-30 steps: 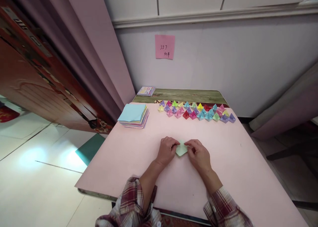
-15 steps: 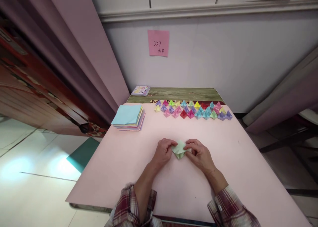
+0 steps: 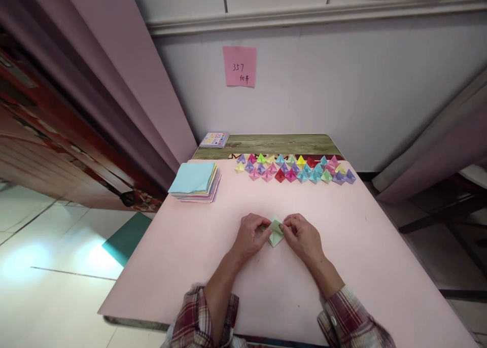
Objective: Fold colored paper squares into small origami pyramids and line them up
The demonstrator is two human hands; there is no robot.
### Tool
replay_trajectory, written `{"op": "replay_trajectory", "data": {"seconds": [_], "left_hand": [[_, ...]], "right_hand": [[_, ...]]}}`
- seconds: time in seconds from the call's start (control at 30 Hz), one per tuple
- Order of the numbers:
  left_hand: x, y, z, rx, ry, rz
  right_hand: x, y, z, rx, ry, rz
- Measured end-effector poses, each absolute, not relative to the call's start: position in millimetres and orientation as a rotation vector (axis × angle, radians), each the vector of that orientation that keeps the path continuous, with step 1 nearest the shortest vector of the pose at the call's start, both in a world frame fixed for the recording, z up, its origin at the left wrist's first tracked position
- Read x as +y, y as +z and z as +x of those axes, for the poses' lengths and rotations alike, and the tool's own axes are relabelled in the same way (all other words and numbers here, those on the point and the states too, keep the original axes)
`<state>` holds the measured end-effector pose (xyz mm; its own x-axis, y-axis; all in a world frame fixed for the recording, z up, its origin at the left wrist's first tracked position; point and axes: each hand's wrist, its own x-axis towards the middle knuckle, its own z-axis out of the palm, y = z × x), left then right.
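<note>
- Pinched the pale green paper [image 3: 275, 233] between the left hand [image 3: 251, 235] and the right hand [image 3: 302, 236], with fingertips of both clamped on its edges.
- Kept it in the middle of the grip, low over the pink table cover [image 3: 353, 256].
- Drew the hands closer together than half a second earlier, leaving less of the green sheet showing between them, and laid the right thumb across its upper right part.
- Read that as a flap pushed inward and a crease being closed, so judged the folding of this piece as partway through, not finished.
- Left the rest as before: the row of small folded pieces [image 3: 294, 169] well beyond the grip, the stack of coloured squares [image 3: 194, 180] beyond it and to the left, and the printed packet [image 3: 214, 139] farther off still.
- Could not tell whether the paper touched the cover or hung just clear of it.
- Could not see the paper's left corner or underside, hidden behind the left fingers, nor make out its fold lines at this size.
- Could not read the small marks under the number on the pink note [image 3: 239, 66] high on the wall beyond the grip.
- Lost the plaid sleeves past the lower edge of the view.
</note>
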<state>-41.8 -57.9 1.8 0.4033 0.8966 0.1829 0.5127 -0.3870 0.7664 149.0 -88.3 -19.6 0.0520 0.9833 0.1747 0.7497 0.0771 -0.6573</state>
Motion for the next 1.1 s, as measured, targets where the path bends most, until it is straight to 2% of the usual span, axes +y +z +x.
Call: {"op": "replay_trajectory", "data": {"seconds": [0.47, 0.63, 0.83, 1.1], "left_hand": [[-51, -1, -19, 1.475, 0.742, 2.034], [-51, -9, -22, 1.481, 0.866, 1.926], [-51, -18, -30, 1.484, 0.985, 1.885], [-58, -2, -29, 1.599, 0.719, 2.144]], "right_hand": [[-88, -12, 153, -1.793, 0.557, -1.653], [-89, -14, 143, -1.712, 0.452, -1.795], [-90, -18, 140, -1.665, 0.432, -1.776], [-88, -9, 136, -1.66, 0.458, -1.901]]}}
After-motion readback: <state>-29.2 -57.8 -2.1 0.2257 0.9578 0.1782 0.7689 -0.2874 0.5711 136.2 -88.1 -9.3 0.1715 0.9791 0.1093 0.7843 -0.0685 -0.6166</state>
